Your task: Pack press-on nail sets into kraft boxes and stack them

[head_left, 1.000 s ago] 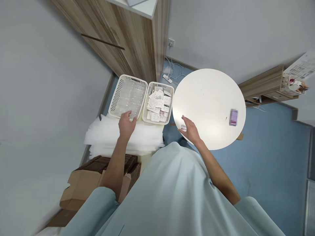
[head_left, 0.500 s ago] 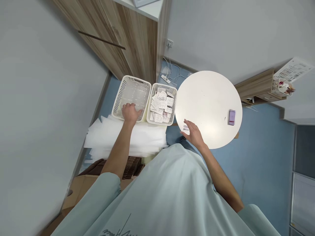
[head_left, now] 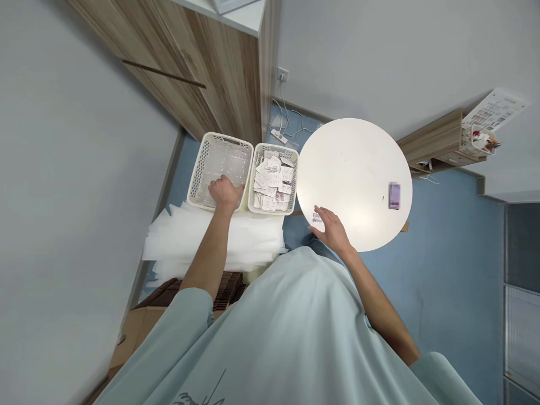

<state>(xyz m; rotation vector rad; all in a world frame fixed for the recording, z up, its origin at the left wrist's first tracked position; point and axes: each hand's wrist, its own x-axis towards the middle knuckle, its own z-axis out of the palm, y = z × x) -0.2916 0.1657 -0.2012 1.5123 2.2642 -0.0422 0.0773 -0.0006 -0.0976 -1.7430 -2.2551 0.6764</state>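
Observation:
My left hand (head_left: 225,192) is over the front of a white plastic basket (head_left: 190,188) on the left. Its thumb stands out to the right, apart from bent fingers whose tips are partly hidden. Clear plastic pieces (head_left: 228,160) lie flat under and beyond it. My right hand (head_left: 333,229) hovers at the near left edge of a round white table (head_left: 354,169), thumb and fingers apart. Between them, on the tabletop, lies a small card with dark purplish marks (head_left: 317,218); whether the fingers touch it I cannot tell.
A second white basket (head_left: 272,212) holds several printed cards (head_left: 274,180). White foam-like sheets (head_left: 211,236) are stacked in front of the baskets. A purple pack (head_left: 394,197) lies on the table's right side. A wooden cabinet (head_left: 228,84) and a power strip (head_left: 278,136) are behind.
The view has shifted slightly, moving the scene a little left and up. My left hand has shifted slightly to the right within the basket. My right hand stays by the card.

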